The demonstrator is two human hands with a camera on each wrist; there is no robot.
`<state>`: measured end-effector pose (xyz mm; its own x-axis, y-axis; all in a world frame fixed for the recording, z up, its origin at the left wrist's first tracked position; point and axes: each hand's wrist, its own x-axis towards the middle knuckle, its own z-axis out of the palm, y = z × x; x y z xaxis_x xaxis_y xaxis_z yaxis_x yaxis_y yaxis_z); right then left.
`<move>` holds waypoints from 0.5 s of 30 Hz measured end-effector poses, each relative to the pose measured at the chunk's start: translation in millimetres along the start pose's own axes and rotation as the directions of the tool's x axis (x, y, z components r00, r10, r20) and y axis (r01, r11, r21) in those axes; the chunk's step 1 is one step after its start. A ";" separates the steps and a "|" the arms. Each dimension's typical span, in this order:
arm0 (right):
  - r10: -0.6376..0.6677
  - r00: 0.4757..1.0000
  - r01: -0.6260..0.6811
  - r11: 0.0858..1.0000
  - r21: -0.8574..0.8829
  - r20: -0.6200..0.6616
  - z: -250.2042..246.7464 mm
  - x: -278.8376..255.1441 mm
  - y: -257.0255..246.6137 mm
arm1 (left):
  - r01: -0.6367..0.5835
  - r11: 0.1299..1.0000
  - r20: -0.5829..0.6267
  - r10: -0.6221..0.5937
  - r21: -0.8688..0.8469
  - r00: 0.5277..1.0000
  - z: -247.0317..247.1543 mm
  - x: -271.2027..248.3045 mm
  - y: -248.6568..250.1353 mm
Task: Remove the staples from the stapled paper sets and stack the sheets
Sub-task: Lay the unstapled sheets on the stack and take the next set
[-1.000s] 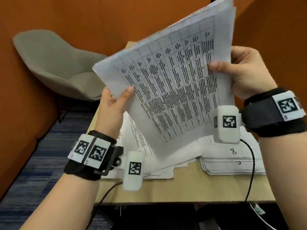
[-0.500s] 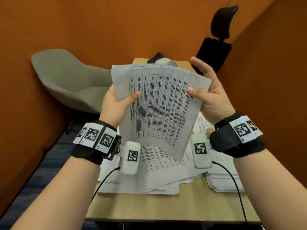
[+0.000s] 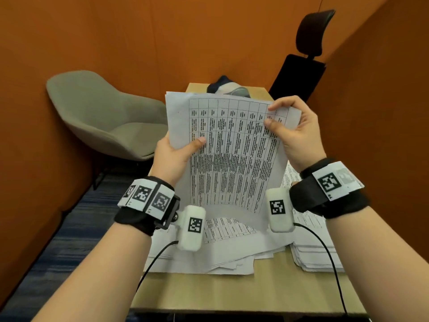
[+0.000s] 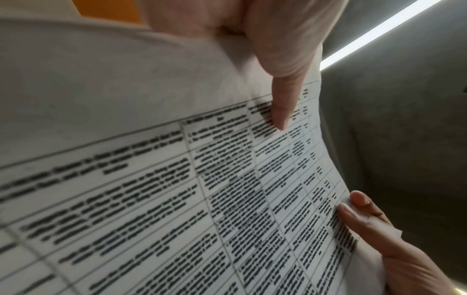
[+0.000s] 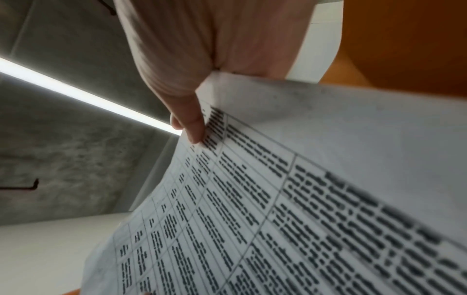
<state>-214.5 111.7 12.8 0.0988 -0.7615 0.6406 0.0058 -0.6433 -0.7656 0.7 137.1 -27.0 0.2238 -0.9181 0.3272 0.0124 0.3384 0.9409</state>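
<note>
A set of printed sheets with a table grid (image 3: 229, 154) is held upright above the desk, its lower end bowing toward me. My left hand (image 3: 176, 152) grips its left edge, thumb (image 4: 280, 103) lying on the print. My right hand (image 3: 290, 129) pinches the top right corner, thumb (image 5: 192, 123) on the front and fingers curled over the top edge. The same set (image 4: 177, 179) (image 5: 303, 199) fills both wrist views. I see no staple in these frames. Loose printed sheets (image 3: 222, 249) lie spread on the desk below.
A squared stack of sheets (image 3: 313, 254) sits on the wooden desk (image 3: 232, 293) at the right. A grey shell chair (image 3: 99, 115) stands at the left and a black office chair (image 3: 299, 75) at the back right. Orange walls close in. A dark bundle (image 3: 228, 88) lies at the desk's far end.
The paper set has swung from tilted and close to my face to upright and farther out. My right hand shifted up to the top right corner.
</note>
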 end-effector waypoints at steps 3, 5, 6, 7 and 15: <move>-0.006 1.000 0.006 1.000 -0.017 -0.014 -2.3 0.7 0.9 | 0.016 1.000 -0.006 -0.016 -0.003 1.000 1.6 -1.4 -5.3; -0.014 0.999 0.013 1.000 -0.028 -0.035 -3.7 0.9 3.1 | 0.034 0.999 -0.006 -0.034 0.004 0.999 2.8 -2.5 -7.7; -0.018 0.998 0.016 0.999 -0.034 -0.054 -3.3 0.8 4.5 | 0.043 0.999 -0.001 -0.043 0.007 0.999 3.5 -3.4 -8.6; -0.020 0.997 0.018 0.999 -0.035 -0.068 -2.8 -0.2 5.1 | 0.051 0.999 0.004 -0.051 0.010 0.999 4.2 -4.8 -9.9; 0.047 0.992 -0.045 0.999 0.016 -0.117 -1.8 -6.6 5.3 | 0.120 0.992 0.054 -0.122 0.035 0.991 5.3 -15.7 -21.2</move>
<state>-216.9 113.2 4.6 -0.0178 -0.7948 0.6066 0.0173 -0.6069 -0.7946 -8.2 143.2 -51.6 0.1674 -0.9623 0.2144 0.0055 0.2184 0.9758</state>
